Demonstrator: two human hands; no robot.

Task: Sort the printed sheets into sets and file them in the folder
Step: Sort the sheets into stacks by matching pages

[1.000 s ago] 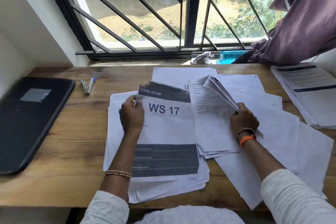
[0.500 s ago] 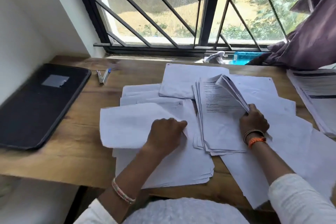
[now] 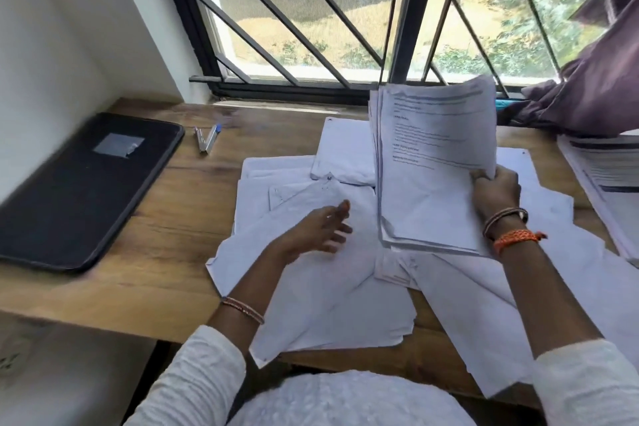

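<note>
A set of printed sheets (image 3: 432, 180) is held tilted up off the bench (image 3: 166, 273), pinched at its right edge by the right hand (image 3: 496, 188), prob. to be squared. The left hand (image 3: 320, 230), fingers spread, grips nothing over loose sheets (image 3: 321, 290); black folder (image 3: 79, 187) lies shut, far left

A wooden desk (image 3: 166, 252) sits under a window with slanted black bars (image 3: 294, 28). Far left on the desk lie a few pens (image 3: 206, 138), one with a blue tip. A purple curtain (image 3: 594, 86) bunches at the far right, its folds touching the sill. A blue object (image 3: 506, 104) peeks out beside the curtain. A white wall (image 3: 69, 28) fills the left.
</note>
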